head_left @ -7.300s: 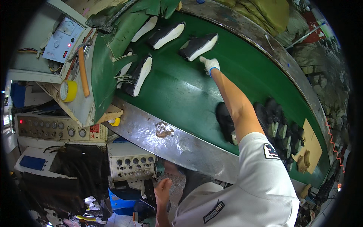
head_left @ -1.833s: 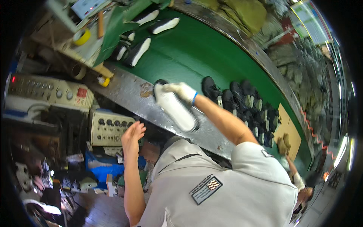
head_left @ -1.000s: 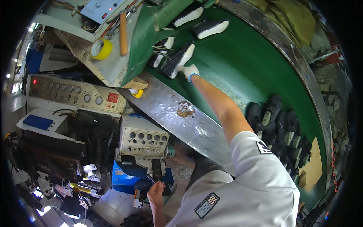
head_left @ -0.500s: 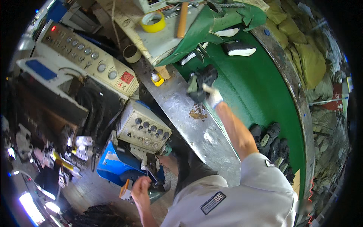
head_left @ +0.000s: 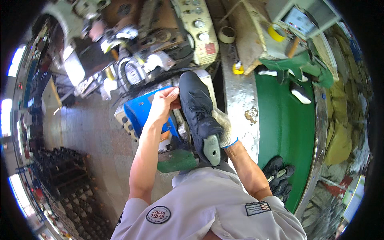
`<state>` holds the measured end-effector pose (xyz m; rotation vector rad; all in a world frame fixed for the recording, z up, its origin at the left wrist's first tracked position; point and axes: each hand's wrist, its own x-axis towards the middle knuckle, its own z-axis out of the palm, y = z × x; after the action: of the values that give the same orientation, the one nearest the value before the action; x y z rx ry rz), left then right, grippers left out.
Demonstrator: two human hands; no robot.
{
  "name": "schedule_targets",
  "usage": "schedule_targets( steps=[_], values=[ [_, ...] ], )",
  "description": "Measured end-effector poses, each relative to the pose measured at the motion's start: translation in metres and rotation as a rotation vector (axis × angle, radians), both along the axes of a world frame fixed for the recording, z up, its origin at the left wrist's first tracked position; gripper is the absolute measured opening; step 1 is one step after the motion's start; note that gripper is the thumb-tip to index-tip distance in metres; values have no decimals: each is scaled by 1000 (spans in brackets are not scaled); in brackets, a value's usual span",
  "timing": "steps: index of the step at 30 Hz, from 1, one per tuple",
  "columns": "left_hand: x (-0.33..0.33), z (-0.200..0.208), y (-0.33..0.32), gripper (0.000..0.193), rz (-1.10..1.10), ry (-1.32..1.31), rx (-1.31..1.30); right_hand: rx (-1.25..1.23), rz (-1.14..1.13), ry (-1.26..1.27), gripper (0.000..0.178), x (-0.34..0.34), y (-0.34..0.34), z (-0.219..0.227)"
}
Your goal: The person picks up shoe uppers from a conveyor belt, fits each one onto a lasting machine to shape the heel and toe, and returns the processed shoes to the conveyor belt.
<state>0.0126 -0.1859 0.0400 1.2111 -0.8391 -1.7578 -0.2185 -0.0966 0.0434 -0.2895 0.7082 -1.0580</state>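
A black lace-up shoe upper [head_left: 195, 98] is stretched over a grey-green shoe last [head_left: 211, 151], whose bare heel end has a small hole. It lies lengthwise before my body, toe pointing away. My right hand [head_left: 225, 127], in a whitish knit glove with a blue cuff edge, grips its right side near the heel; some of its fingers are hidden behind the shoe. On the other side my bare left hand [head_left: 165, 102] pinches the left edge near the toe, thumb and fingers together.
Below the shoe stands a blue machine housing [head_left: 146, 114]. To the right run a worn metal ledge [head_left: 243, 98] and a green conveyor belt [head_left: 276, 124] carrying more black shoes [head_left: 276, 172]. Yellow tape [head_left: 277, 33] sits on a bench. A dark rack [head_left: 60, 172] stands at left.
The shoe has come from the conveyor's edge to in front of my body in my right hand. My left hand has risen from beside the blue machine to the shoe. The view has turned left.
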Motion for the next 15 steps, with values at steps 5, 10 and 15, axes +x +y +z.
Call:
schedule_targets(
  steps=[5,10,15],
  values=[
    [84,0,14,12,208,-48,-17,-25,96,137,51,68,-22,23],
    [126,3,10,12,431,-167,-76,-127,125,198,45,122,-43,25],
    [146,9,-2,15,607,-311,-178,-260,98,378,51,156,-63,10]
  ],
)
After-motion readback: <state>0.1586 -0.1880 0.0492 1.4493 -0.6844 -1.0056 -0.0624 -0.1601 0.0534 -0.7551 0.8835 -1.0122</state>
